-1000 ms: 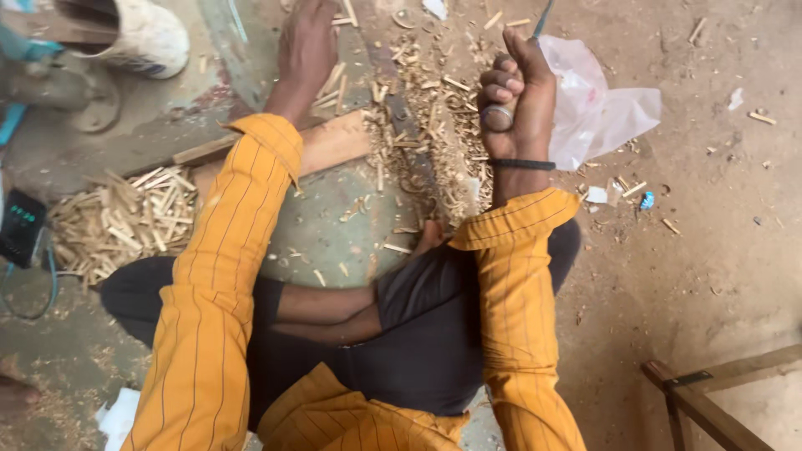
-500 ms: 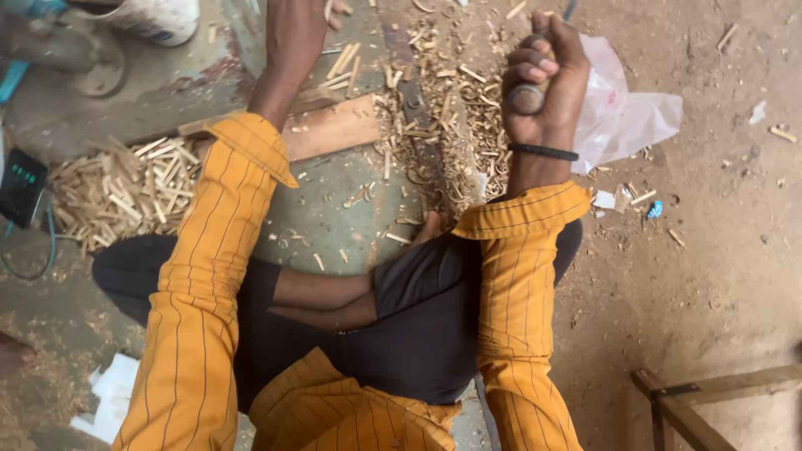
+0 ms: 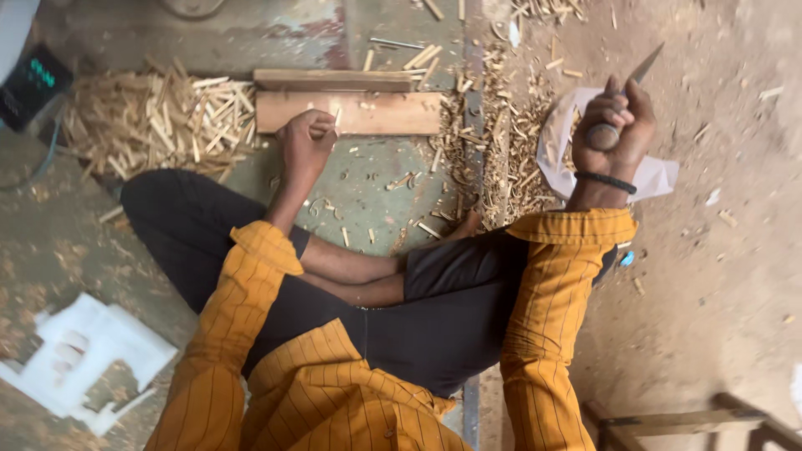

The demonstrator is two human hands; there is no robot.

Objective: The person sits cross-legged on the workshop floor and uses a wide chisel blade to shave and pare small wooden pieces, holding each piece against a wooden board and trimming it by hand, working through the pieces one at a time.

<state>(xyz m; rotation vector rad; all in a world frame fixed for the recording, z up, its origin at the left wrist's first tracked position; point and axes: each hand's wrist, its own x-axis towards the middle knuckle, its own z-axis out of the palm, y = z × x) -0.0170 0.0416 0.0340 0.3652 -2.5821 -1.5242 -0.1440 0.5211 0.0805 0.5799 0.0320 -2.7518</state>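
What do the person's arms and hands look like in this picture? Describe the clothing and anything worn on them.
Both arms wear long mustard-yellow sleeves with thin dark lengthwise stripes and buttoned cuffs. The left sleeve is pushed up, leaving the forearm bare; the right sleeve ends near the wrist. The left hand is bare, with no glove or ring visible. The right hand has a black band at the wrist.

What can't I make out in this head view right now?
- Stick in left hand: mostly hidden by the closed fingers.
- Knife handle: covered by right hand.
- Dark device: cut off by left edge.
- Wooden frame: cut off at bottom edge.
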